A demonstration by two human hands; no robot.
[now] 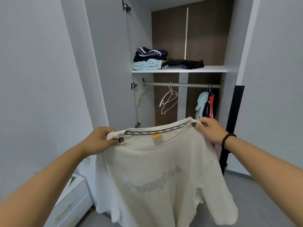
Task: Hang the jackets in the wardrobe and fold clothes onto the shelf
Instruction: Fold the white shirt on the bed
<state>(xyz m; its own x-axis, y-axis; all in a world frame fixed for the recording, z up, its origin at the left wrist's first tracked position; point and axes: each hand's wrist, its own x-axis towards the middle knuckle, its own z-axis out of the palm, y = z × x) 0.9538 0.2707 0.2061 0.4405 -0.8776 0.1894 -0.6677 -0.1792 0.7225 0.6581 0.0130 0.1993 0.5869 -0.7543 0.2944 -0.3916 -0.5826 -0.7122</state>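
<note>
The left hand point(100, 138) and right hand point(209, 128) each pinch a shoulder of the white T-shirt point(160, 181), held spread before the open wardrobe point(232, 46). Its collar tape point(155, 132) repeats "Pcmy"; the chest lettering is too faint to read

Walls: pale grey wall point(32, 79) fills the left of the frame; a matching one point(275, 63) stands at the right.
Floor: grey floor point(255, 182) at lower right, meeting the wall at a pale skirting.
Furniture: white drawer unit point(72, 203) with slim brass handles, lower left corner.
Dark strip: black upright panel point(232, 122) at right of centre.
Light: soft, even, without hard shadows.
</note>
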